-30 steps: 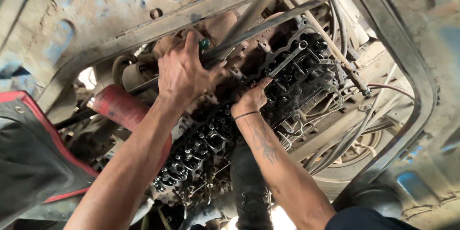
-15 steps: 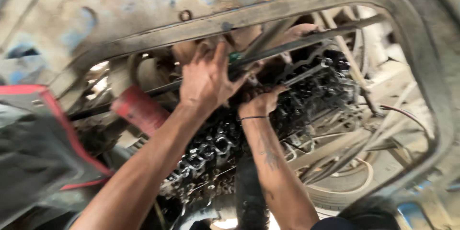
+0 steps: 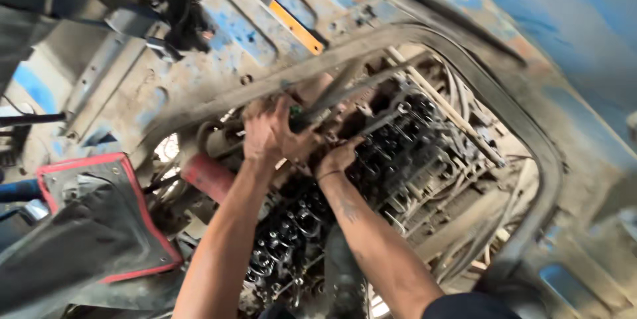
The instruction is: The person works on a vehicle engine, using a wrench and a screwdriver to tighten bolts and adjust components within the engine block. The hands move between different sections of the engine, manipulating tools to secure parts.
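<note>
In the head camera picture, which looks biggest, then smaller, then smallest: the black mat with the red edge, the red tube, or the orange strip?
1. The black mat with the red edge, though it lies nearer the camera, so that helps it look big.
2. The red tube.
3. The orange strip, thinner, but close enough to the tube that I'm unsure.

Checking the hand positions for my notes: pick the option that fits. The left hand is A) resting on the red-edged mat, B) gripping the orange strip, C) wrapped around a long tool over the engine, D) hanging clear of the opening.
C: the left hand closes its grip on a long dark tool above the exposed engine, with the right hand pressed on the engine just beside it.
</note>
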